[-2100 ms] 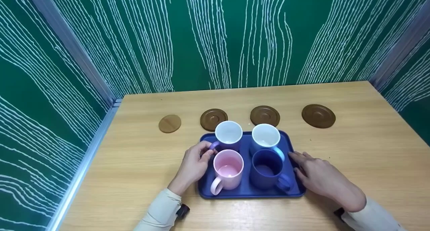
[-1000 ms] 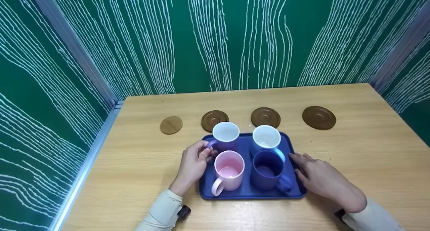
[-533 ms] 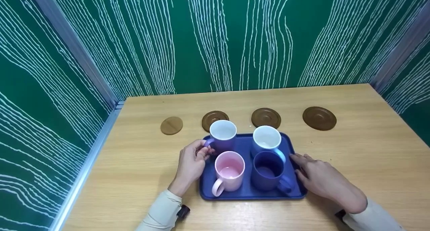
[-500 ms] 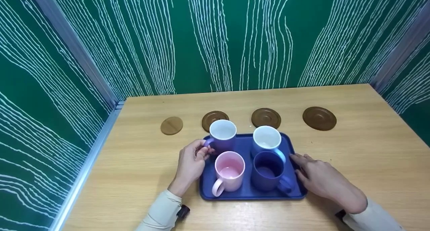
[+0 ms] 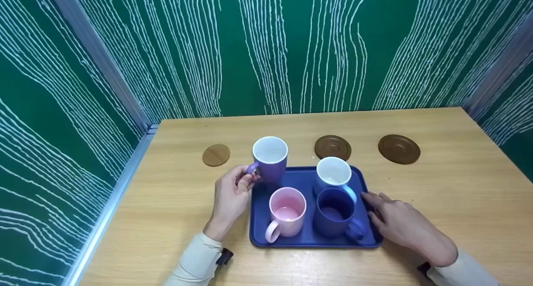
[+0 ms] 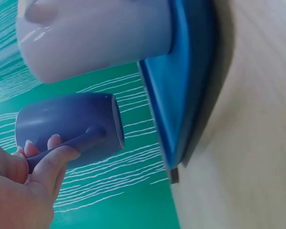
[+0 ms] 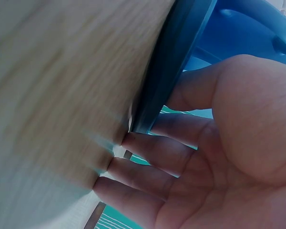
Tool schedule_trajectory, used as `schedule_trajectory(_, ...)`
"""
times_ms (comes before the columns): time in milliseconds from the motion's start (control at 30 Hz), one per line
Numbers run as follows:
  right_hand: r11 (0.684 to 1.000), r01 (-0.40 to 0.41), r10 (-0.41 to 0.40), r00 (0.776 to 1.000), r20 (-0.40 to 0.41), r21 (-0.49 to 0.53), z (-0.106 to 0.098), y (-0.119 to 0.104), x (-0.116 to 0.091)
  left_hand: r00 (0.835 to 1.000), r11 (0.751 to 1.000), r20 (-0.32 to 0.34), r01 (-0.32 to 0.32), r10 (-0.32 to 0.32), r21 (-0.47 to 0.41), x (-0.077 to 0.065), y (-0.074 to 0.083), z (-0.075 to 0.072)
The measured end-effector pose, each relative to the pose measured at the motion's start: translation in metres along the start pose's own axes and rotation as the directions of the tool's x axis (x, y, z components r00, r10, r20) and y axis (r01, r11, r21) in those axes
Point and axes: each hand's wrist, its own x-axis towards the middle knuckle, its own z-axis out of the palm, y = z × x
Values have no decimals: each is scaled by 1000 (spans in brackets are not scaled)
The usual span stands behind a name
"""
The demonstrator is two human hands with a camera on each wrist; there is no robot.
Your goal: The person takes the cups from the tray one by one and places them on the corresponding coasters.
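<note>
My left hand (image 5: 231, 194) pinches the handle of a purple mug (image 5: 272, 169), thumb and fingers around it. The left wrist view shows this mug (image 6: 71, 126) upright off the tray, its base apart from it. A blue tray (image 5: 306, 236) bears a pink mug (image 5: 287, 219) at front left, a dark blue mug (image 5: 333, 221) at front right and a light blue mug (image 5: 331, 182) behind. My right hand (image 5: 399, 219) rests at the tray's right edge; in the right wrist view its thumb touches the rim (image 7: 155, 81) and several fairly straight fingers (image 7: 133, 195) rest on the table.
Behind the tray lie a light wooden coaster (image 5: 216, 155) on the left and two dark brown coasters, one in the middle (image 5: 332, 146) and one at right (image 5: 399, 148). The purple mug hides the spot between. Green walls (image 5: 233, 48) with white lines enclose the wooden table (image 5: 175, 219).
The purple mug has risen from the tray's back left and moved left and away from me with my left hand, now covering a brown coaster. My right hand stays at the tray's edge.
</note>
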Motion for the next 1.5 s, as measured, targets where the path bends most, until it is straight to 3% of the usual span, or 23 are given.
schedule_trajectory(167, 1000, -10, 10, 1000, 20, -5, -1, 0, 1, 999, 1000, -39, -13, 12, -23, 2, 10, -6)
schedule_trajectory(300, 1000, -7, 7, 1000, 20, -11, -1, 1, 2, 995, 1000, -98, -30, 30, 7, 7, 17, -12)
schedule_trajectory(767, 1000, -14, 14, 999, 30, -9, -2, 2, 3, 960, 999, -281, 7, 5, 41, 30, 33, -33)
schedule_trajectory(1067, 1000, -13, 13, 1000, 7, -5, -1, 2, 1, 913, 987, -402, 5, 62, 163, 46, 20, -45)
schedule_trajectory(1367, 1000, -9, 9, 1000, 5, -3, 0, 3, 1, 880, 982, -471, 32, 60, 184, 59, -1, -53)
schedule_trajectory(1500, 1000, -15, 15, 1000, 18, -9, -1, 3, 2, 873, 982, -486, 48, 49, 185, 63, -12, -57)
